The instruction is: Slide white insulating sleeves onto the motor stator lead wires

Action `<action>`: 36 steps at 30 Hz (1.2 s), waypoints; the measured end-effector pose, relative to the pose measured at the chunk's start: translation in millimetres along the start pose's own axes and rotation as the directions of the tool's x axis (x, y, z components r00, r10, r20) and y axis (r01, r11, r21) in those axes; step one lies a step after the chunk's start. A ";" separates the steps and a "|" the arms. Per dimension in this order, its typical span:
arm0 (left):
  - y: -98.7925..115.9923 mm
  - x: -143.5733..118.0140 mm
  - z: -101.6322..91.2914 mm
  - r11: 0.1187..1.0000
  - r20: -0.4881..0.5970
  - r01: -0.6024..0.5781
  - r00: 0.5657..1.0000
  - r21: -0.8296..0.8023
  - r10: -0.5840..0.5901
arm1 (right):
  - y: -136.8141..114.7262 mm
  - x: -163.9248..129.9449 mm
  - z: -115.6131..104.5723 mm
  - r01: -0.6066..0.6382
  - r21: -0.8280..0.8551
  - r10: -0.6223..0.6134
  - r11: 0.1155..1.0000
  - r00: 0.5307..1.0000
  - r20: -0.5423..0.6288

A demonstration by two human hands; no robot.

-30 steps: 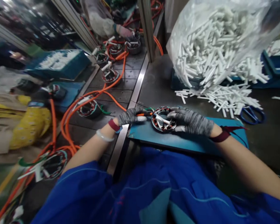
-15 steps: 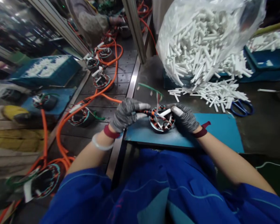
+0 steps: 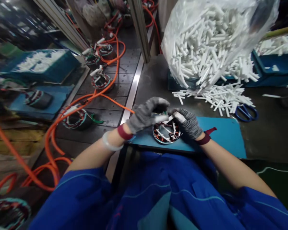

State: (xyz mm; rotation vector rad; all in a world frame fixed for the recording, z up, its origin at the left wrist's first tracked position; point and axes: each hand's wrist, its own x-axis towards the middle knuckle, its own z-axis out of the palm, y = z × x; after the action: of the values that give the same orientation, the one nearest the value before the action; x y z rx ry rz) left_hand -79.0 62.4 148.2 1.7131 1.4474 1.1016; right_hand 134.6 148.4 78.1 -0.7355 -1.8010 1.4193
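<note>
far right, a clear plastic bag [image 3: 213, 38] bulges with white tubes, and more loose white tubes [image 3: 216, 95] spill on the grey bench [image 3: 153, 76] below it. blue-handled scissors [image 3: 246, 112] lie just beside that spill. a blue bin [image 3: 273, 65] of tubes sits at the far right edge. over on the left, orange cables [image 3: 62, 121] loop between wound stators [image 3: 99, 81] on the dark conveyor, and a teal crate [image 3: 40, 64] holds white pieces.
</note>
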 end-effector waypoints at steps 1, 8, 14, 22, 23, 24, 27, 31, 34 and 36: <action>4.4 11.9 11.4 0.991 0.044 0.053 0.997 0.123 -0.059 | -0.6 -3.0 -0.7 0.018 -0.042 -0.019 0.999 1.000 -0.021; 30.2 49.3 45.6 0.658 0.413 -0.073 0.829 0.749 -0.378 | 1.5 -22.2 -12.9 -0.008 -0.169 -0.015 0.986 0.991 -0.134; 19.0 21.6 26.4 0.636 0.470 -0.259 0.863 0.727 -0.187 | -2.4 -33.8 -7.9 -0.111 0.032 0.114 0.993 0.986 -0.120; -12.3 4.8 38.5 0.701 0.420 -0.236 0.902 0.673 -0.100 | -12.6 -25.7 -49.6 -0.213 0.103 0.167 0.972 0.925 0.340; -12.7 5.4 39.4 0.701 0.422 -0.241 0.901 0.671 -0.094 | -13.9 -22.7 -54.1 -0.214 0.088 0.168 0.973 0.915 0.368; -12.6 6.0 39.8 0.704 0.424 -0.245 0.901 0.666 -0.087 | -15.6 -19.8 -56.9 -0.209 0.067 0.169 0.976 0.911 0.377; -11.4 5.6 38.2 0.736 0.429 -0.242 0.900 0.633 -0.073 | -23.2 -12.3 -55.4 -0.198 0.005 0.178 0.980 0.893 0.413; -11.6 -2.7 31.2 0.774 0.417 -0.231 0.908 0.590 -0.047 | -31.0 -4.4 -45.3 -0.171 -0.089 0.193 0.981 0.868 0.457; -14.9 -11.1 27.4 0.771 0.384 -0.248 0.923 0.587 0.005 | -30.9 0.6 -41.8 -0.167 -0.162 0.225 0.972 0.851 0.475; -18.0 -15.2 27.7 0.765 0.367 -0.276 0.929 0.583 0.056 | -30.5 3.2 -41.6 -0.189 -0.184 0.256 0.965 0.835 0.487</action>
State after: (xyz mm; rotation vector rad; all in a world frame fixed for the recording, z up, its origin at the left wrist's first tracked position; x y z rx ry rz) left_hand -63.1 52.3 117.0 2.3956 1.5564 0.3630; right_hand 166.5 167.3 114.1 -0.6955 -2.2880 1.7910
